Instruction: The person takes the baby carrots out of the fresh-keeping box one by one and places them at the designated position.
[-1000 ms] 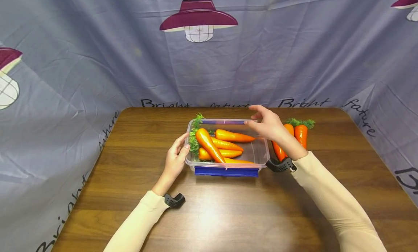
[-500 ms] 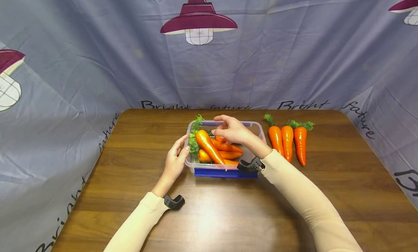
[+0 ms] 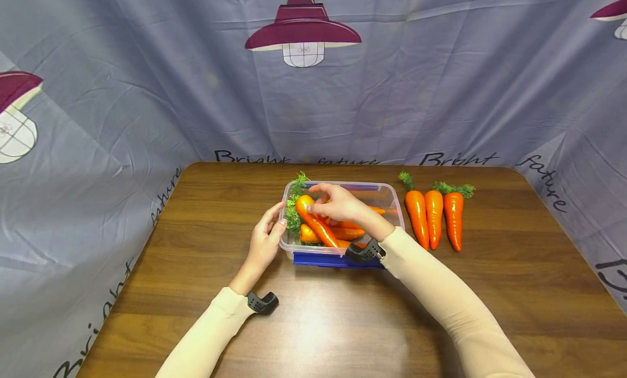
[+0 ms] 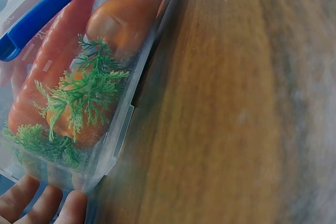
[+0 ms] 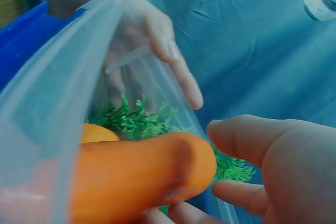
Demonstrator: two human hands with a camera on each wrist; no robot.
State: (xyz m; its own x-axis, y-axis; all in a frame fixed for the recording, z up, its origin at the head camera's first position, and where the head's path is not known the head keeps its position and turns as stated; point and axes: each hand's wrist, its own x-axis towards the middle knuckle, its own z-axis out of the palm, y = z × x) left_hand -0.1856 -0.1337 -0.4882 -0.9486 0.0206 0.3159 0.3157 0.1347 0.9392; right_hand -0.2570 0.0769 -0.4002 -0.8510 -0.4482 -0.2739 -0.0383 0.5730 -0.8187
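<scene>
A clear plastic box [image 3: 398,208] with blue side clips stands mid-table, holding several orange carrots with feathery green tops. My left hand [image 3: 265,239] rests against its left end; in the left wrist view its fingertips [image 4: 72,208] touch the outside of the wall. My right hand [image 3: 339,203] reaches into the box, its thumb and fingers curled round the thick end of the uppermost carrot [image 3: 318,225], which lies slanted over the others. The right wrist view shows that carrot [image 5: 142,174] close up, fingers above and below its rounded end. Some carrots below are partly hidden by the right hand.
Three carrots [image 3: 434,220] lie side by side on the wooden table [image 3: 196,258], right of the box, green tops toward the back edge. A grey curtain [image 3: 313,111] printed with red lamps hangs behind the table and at both sides.
The right hand has moved left from above the box's right end to the uppermost carrot, leaving three carrots lying at the right. The left hand stays at the box's left end.
</scene>
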